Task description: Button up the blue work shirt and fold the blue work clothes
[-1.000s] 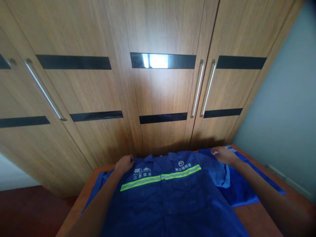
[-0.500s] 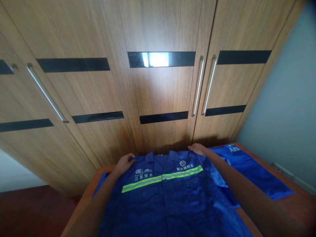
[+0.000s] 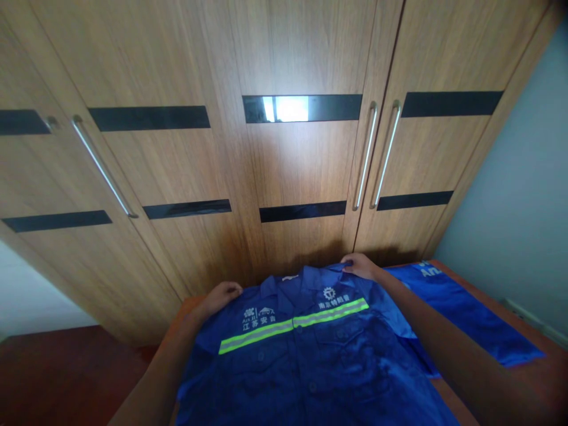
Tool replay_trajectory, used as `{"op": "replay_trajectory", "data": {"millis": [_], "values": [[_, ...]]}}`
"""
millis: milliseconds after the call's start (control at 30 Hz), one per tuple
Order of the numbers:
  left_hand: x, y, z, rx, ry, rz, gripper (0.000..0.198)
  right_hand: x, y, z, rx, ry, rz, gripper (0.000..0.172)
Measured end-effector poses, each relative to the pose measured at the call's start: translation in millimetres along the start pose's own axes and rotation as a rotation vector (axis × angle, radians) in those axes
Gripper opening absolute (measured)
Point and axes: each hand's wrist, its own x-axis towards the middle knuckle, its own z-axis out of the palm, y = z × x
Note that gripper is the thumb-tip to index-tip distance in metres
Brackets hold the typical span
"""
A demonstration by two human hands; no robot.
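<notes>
A dark blue work jacket [image 3: 284, 349] lies spread face up, collar toward the wardrobe. It has a yellow-green reflective stripe across the chest and white logos and lettering above it. My left hand [image 3: 223, 296] is closed on the jacket at the left shoulder, fingers curled over the seam. At the opposite shoulder, my right hand [image 3: 360, 265] pinches the cloth between thumb and fingers and holds it slightly raised. The lower part of the jacket runs out of view at the bottom.
Under the jacket is a reddish-brown wooden table [image 3: 189, 305]. Another blue garment [image 3: 465, 307] with white lettering lies at the right. Right behind the table stands a wooden wardrobe [image 3: 302, 165] with long metal handles. A pale wall [image 3: 523, 195] borders the right side.
The right shoulder of the jacket has been lifted a little, and my right hand now pinches it. More of the collar label shows. The view has shifted slightly to the left.
</notes>
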Motion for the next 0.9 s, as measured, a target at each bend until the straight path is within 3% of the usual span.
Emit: {"op": "replay_trajectory", "data": {"millis": [200, 300, 400, 633, 767, 900], "values": [[-0.7, 9.2, -12.4, 0.024, 0.237, -0.009, 0.051, -29.7, 9.5, -20.4, -0.037, 0.271, -0.033, 0.042], [4.1, 10.4, -5.2, 0.118, 0.287, -0.006, 0.045, -32.2, 11.6, -12.9, -0.123, 0.297, 0.018, 0.034], [10.1, 10.1, 0.7, 0.231, 0.286, -0.012, 0.040, -26.7, 12.0, -4.7, -0.219, 0.288, 0.121, 0.028], [23.3, 10.4, 4.0, 0.432, 0.268, -0.105, 0.038, -10.0, 8.7, -1.2, -0.404, 0.260, 0.332, 0.038], [26.3, 1.9, 9.3, 0.462, 0.190, -0.163, 0.044, -7.2, -6.9, 11.7, -0.445, 0.252, 0.281, 0.028], [12.7, -13.7, -2.6, 0.425, 0.089, -0.172, 0.050, -22.1, -35.1, 39.0, -0.428, 0.220, 0.077, 0.038]]}}
